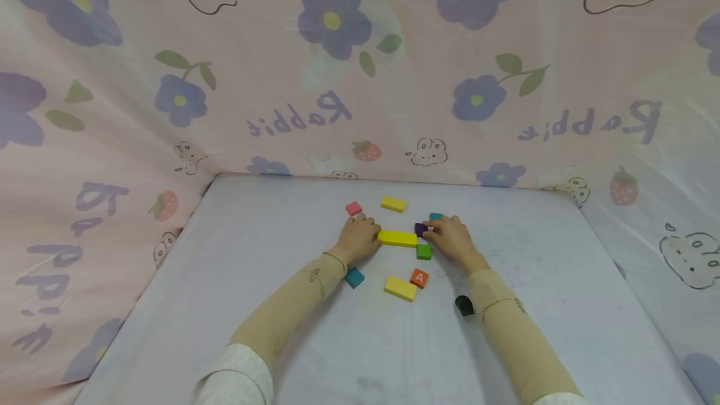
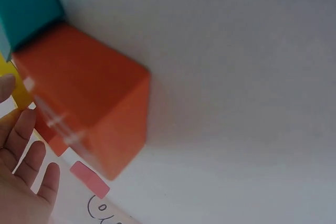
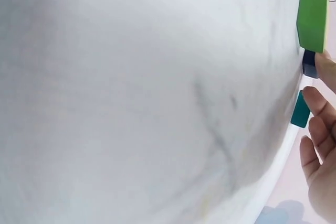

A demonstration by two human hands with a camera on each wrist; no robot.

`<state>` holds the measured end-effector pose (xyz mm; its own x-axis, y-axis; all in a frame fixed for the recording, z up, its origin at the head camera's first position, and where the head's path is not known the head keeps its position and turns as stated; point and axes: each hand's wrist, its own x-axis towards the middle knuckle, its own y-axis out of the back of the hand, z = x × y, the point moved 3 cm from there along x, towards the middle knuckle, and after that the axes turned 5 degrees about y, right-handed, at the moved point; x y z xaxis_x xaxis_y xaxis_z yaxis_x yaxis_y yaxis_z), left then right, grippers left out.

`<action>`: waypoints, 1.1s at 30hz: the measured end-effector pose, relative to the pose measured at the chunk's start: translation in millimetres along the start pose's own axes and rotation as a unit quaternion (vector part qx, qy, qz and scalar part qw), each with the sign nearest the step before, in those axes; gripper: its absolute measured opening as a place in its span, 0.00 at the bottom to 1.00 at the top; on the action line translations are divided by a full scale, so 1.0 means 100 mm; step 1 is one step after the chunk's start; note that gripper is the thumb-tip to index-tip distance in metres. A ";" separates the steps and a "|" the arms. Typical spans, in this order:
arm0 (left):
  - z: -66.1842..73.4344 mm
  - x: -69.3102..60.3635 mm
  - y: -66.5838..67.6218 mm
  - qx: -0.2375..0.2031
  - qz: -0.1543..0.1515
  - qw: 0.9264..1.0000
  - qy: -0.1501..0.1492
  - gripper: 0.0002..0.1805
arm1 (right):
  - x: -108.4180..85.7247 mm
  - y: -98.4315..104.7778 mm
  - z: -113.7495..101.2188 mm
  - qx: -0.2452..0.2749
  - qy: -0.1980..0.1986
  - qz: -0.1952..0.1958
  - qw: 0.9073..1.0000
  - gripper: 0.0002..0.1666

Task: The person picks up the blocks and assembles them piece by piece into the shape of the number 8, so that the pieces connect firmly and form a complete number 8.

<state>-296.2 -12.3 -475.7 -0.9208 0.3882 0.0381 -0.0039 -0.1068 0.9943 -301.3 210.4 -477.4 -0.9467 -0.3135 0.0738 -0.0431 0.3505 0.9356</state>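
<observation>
A long yellow block [image 1: 397,239] lies mid-table. My left hand [image 1: 359,239] is at its left end, with the thumb and index finger on either side of the yellow block [image 2: 19,86] in the left wrist view. My right hand [image 1: 450,237] pinches a small dark purple block [image 1: 420,229] near the yellow block's right end; the thumb touches that purple block [image 3: 310,64] in the right wrist view. A green block [image 1: 424,252] sits just below the yellow block's right end. Behind the right fingers is a teal block [image 1: 435,216], partly hidden.
An orange block [image 2: 89,87] close to the left wrist is hidden in the head view. Around the hands lie a pink block [image 1: 354,208], two other yellow blocks [image 1: 393,204], an orange letter A block [image 1: 419,277], a teal block [image 1: 354,277] and a black piece [image 1: 464,305].
</observation>
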 end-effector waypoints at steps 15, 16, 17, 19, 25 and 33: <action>-0.17 -0.02 0.13 -0.025 0.026 0.999 0.011 0.22 | 0.01 -0.03 0.02 0.022 -0.026 -0.016 0.999 0.22; -0.18 -0.02 0.13 -0.024 0.024 0.999 0.014 0.22 | 0.01 -0.03 0.02 0.023 -0.028 -0.017 0.999 0.22; -0.20 -0.03 0.13 -0.024 0.019 0.999 0.016 0.22 | 0.01 -0.04 0.02 0.024 -0.030 -0.018 0.999 0.22; -0.22 -0.03 0.13 -0.022 0.018 0.999 0.021 0.22 | 0.01 -0.05 0.02 0.027 -0.035 -0.020 0.999 0.22; -0.28 -0.03 0.13 -0.015 0.018 0.999 0.040 0.18 | 0.01 -0.05 0.02 0.031 -0.041 -0.020 0.998 0.23; -0.31 -0.03 0.12 -0.011 0.028 0.998 0.046 0.14 | 0.00 -0.04 0.03 0.036 -0.043 -0.017 0.998 0.22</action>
<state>-305.6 -42.9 -467.2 -0.9519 0.2951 0.0827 0.0404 -0.1469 0.9883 -301.8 211.2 -482.0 -0.9679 -0.2513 0.0099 -0.0956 0.4040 0.9097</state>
